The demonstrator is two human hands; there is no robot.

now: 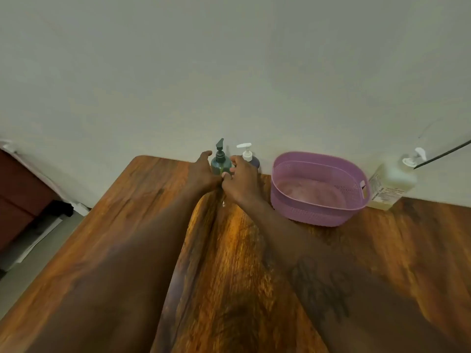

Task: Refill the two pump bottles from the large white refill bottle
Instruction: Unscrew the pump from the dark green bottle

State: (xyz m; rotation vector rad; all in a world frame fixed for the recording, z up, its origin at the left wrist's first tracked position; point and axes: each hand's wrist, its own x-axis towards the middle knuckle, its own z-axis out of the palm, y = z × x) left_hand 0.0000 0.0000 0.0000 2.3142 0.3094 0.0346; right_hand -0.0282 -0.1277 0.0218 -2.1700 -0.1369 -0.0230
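- Hands met at the far edge of the wooden table (142, 200), against the wall, where the green pump bottle (220, 163) stood upright between them.
- Left hand (202, 171) lay along the bottle's left flank with its fingers close together and reaching up beside the shoulder. The bottle-side of the palm was hidden, so I could not tell whether it gripped or only touched.
- Right hand (240, 180) came in from the right, its fingers curled with the tips at the bottle's lower front and the thumb raised on its right side. It looked like a hold on the body.
- Bottle's long axis ran straight up, with the dark pump head clear above both hands, so the pump looked free to be twisted off once the body was steadied.
- Second pump bottle (252, 159), dark with a white pump, stood just beside the green one to the right, partly hidden behind the right hand.
- White refill bottle (392, 186) stood well apart to the right, past the purple basket (300, 207), and nearer the right hand.
- Fill levels in the bottles could not be made out, and the green bottle's base was covered by the fingers.
- Refilling looked not yet begun, since every pump was still in place.
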